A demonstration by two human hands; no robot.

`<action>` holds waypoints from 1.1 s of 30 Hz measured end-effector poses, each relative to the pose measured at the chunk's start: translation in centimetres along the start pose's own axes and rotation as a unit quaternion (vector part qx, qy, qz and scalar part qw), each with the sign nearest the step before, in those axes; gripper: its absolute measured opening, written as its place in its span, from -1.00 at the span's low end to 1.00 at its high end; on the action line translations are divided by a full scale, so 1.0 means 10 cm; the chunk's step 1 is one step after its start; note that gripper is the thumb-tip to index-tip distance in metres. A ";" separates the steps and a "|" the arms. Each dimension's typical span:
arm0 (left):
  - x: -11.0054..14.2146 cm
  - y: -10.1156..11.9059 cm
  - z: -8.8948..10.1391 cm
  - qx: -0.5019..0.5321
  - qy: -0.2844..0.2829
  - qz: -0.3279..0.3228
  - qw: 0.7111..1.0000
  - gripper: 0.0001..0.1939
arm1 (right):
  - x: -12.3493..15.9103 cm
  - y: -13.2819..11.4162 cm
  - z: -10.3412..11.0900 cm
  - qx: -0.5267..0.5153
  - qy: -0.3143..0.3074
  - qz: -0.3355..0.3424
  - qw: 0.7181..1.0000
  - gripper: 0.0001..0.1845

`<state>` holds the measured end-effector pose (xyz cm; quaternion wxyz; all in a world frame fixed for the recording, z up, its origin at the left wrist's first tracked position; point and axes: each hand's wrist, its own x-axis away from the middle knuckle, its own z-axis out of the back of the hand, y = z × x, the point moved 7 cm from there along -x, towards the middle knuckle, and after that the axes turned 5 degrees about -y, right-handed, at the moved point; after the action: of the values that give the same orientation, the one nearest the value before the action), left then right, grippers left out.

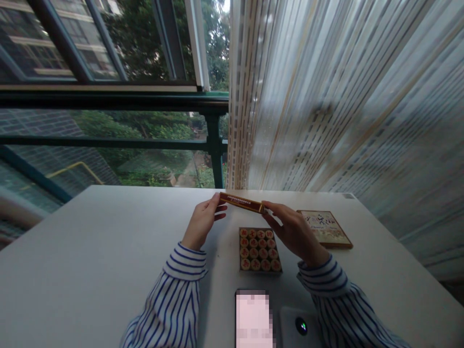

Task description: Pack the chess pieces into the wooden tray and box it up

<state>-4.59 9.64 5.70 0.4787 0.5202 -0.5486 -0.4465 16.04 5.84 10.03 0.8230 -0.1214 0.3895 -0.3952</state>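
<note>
Between my hands, above the white table, is a flat dark-red box [242, 202] with gold edges and small print along its side. It is seen nearly edge-on and tilts down to the right; whether it is a whole box or a lid I cannot tell. The fingers of my left hand [204, 216] grip its left end. At its right end, my right hand [292, 229] holds the corner between thumb and fingers. Below it on the table, an open square box [240, 269] holds round xiangqi pieces [258, 247] with red characters, laid in rows.
To the right lies a flat box or lid [328, 227] with a printed picture and characters. A phone [253, 319] with a blurred bright screen and a grey device [290, 321] with a round dark spot sit at the table's near edge. Window and curtain [290, 96] stand behind the table [108, 270].
</note>
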 end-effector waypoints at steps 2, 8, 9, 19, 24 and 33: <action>0.00 -0.01 0.00 -0.004 0.000 0.007 1.000 -0.53 | 0.00 -0.05 -0.02 0.030 -0.014 0.029 0.999 -0.64; 0.01 -0.01 0.03 -0.013 0.010 0.021 1.000 -0.53 | 0.00 -0.14 -0.07 0.116 -0.041 0.088 0.989 -0.65; 0.01 -0.01 0.03 -0.017 0.012 0.023 1.000 -0.54 | 0.00 -0.15 -0.07 0.122 -0.042 0.091 0.987 -0.65; 0.01 -0.04 0.06 -0.012 0.020 0.039 0.999 -0.59 | 0.00 -0.15 -0.12 0.150 -0.072 0.097 0.981 -0.65; 0.01 -0.03 0.06 -0.013 0.013 0.040 0.999 -0.64 | 0.01 -0.15 -0.11 0.162 -0.064 0.100 0.980 -0.66; 0.02 -0.03 0.06 -0.003 0.007 0.041 0.999 -0.70 | 0.01 -0.16 -0.11 0.179 -0.060 0.104 0.977 -0.67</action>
<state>-5.10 9.44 5.32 0.5019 0.4985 -0.5650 -0.4246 14.38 4.87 10.07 0.8896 0.0452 0.2734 -0.3630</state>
